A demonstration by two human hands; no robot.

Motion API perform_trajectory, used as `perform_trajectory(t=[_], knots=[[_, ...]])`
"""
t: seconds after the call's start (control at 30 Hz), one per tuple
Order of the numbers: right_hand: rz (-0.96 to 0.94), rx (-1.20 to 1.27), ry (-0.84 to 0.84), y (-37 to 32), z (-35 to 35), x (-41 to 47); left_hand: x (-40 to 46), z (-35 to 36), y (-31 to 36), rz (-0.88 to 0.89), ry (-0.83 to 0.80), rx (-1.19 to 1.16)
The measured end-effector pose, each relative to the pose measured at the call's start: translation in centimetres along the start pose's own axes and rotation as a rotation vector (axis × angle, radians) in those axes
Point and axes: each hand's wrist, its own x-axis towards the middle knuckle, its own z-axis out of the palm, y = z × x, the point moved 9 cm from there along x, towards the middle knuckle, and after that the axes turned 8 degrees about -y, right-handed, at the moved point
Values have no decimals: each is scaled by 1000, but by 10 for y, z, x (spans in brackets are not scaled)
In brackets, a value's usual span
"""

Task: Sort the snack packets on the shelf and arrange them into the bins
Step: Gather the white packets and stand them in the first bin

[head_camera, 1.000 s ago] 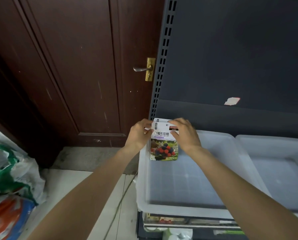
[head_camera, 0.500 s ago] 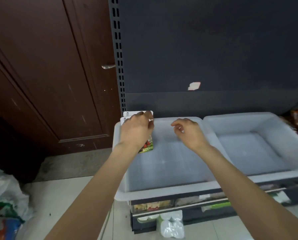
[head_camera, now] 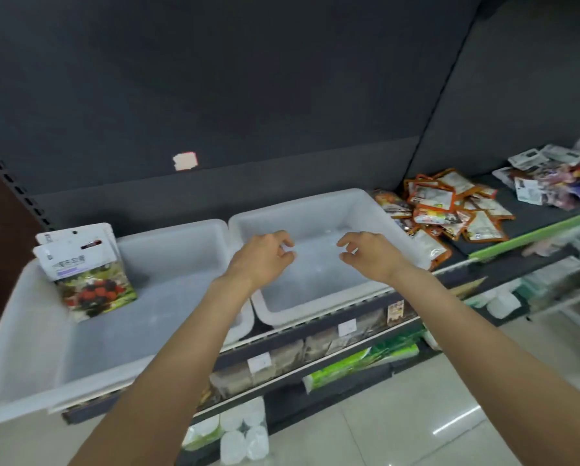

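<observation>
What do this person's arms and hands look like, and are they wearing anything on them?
Both forearms are bare as far up as the picture shows: no sleeves in view. The left hand and the right hand wear no gloves, and no watch, ring or bracelet shows. No markings are visible.

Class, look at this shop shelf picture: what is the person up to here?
A person is sorting snack packets into two white bins on a shelf. The left bin holds berry-print packets leaning in its far left corner. The right bin looks empty. Both the left hand and the right hand hover over the right bin with loosely curled fingers, holding nothing. A heap of orange packets and another of pale packets wait on the shelf to the right.
</observation>
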Motion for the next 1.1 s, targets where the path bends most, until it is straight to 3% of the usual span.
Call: perform_trajectory(t=[0.27, 0.77, 1.1], knots=[[33, 71, 172, 147, -81, -38, 57, 65, 150, 105, 69, -18], [186, 161, 299, 391, -207, -9, 240, 152, 395, 426, -20, 24], [303, 214, 362, 572, -289, 11, 360, 216, 549, 513, -142, -58]])
